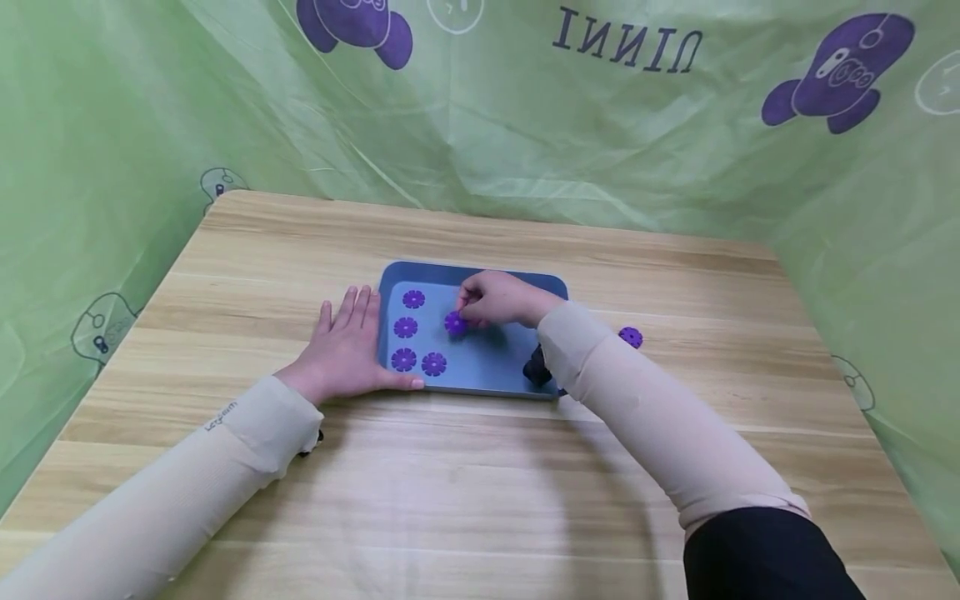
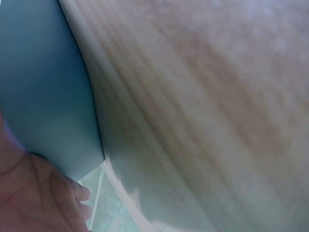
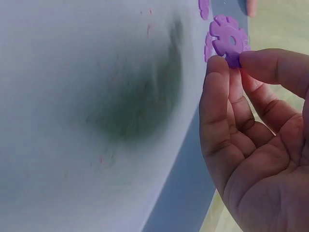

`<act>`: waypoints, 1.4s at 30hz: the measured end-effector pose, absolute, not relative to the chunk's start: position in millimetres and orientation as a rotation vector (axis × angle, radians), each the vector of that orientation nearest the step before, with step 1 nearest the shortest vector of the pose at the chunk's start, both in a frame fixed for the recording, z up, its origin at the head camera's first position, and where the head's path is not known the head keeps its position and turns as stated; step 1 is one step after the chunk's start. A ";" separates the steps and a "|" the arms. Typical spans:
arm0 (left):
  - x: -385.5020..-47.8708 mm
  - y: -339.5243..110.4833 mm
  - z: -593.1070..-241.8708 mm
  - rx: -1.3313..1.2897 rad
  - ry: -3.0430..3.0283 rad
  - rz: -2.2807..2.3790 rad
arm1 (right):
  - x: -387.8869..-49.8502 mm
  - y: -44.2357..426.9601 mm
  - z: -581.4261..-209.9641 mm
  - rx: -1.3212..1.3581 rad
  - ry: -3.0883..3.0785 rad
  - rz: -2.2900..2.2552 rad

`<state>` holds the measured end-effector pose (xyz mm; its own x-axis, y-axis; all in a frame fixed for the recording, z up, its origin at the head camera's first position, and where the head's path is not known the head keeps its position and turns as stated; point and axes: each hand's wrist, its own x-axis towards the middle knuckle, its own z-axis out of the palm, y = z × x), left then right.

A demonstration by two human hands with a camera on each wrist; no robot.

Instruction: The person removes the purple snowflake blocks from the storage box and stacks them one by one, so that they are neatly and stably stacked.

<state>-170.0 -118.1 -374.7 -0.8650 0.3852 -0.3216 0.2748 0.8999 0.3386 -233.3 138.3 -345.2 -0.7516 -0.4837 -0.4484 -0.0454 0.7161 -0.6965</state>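
- Disc (image 1: 454, 323): purple, notched round its edge, with a hole in the middle; it is over the tray (image 1: 480, 367), right of the discs lying there. I cannot tell whether it touches the tray floor.
- The right hand (image 1: 501, 298) pinches it by one edge lobe, thumb against fingertips, with most of the disc sticking out past the grip.
- The left hand (image 1: 348, 358) holds nothing; it lies flat with fingers straight at the tray's near left corner, thumb along the near rim.
- Four more discs (image 1: 406, 327) lie flat in the tray: three in a column on the left, one beside the nearest of these.
- Another disc (image 1: 631, 337) is on the table (image 1: 450, 483), right of the tray.
- Handling, as I judge it: thin plastic, light and fairly stiff, smooth enough to slip or twist in a loose pinch; not very fragile. The rim lobes look the best hold, and the notches should help fingertips catch.
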 end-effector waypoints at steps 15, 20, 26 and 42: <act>-169.9 -120.1 -377.2 0.480 2.681 0.399 | -223.8 175.6 -342.6 -0.346 2.314 -0.939; -169.2 -120.0 -375.6 0.479 2.681 0.396 | -216.6 185.2 -336.5 -0.302 2.303 -1.002; -169.0 -119.9 -375.2 0.477 2.676 0.395 | -214.8 203.2 -333.8 -0.230 2.298 -1.073; -169.8 -118.3 -374.6 0.479 2.673 0.399 | -206.5 275.2 -331.7 -0.088 2.329 -1.190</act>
